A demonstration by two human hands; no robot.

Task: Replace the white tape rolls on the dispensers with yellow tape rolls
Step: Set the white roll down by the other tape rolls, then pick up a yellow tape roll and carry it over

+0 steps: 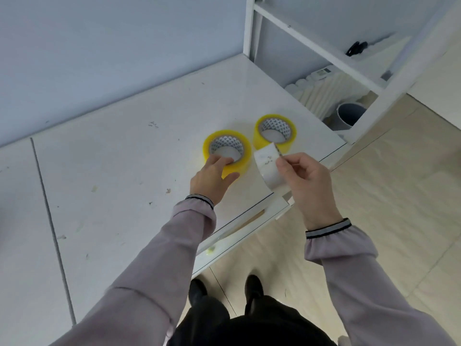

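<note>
Near the front right corner of the glossy white desk point(124, 151) lie two flat-lying yellow translucent tape rolls, each wound on a cardboard core printed with a small triangle pattern. The nearer yellow roll point(225, 152) is under the left hand point(212, 179): fingertips rest at the lip of its core and the thumb presses the outer wall, a light grip closed on it. The farther yellow roll point(274, 131) lies untouched just beyond. The right hand point(305, 177) pinches a thin white tape roll point(268, 167) on edge between thumb and fingers, held above the desk edge; its band looks nearly spent, pale and smooth with faint specks.

No dispenser is in view, so how many swaps are done cannot be told. By my reading, one white roll is already off and a yellow one is about to be taken up; mounting both yellow rolls seems left to do.

Scuffs and small stains mark the hard, reflective desk top.
</note>
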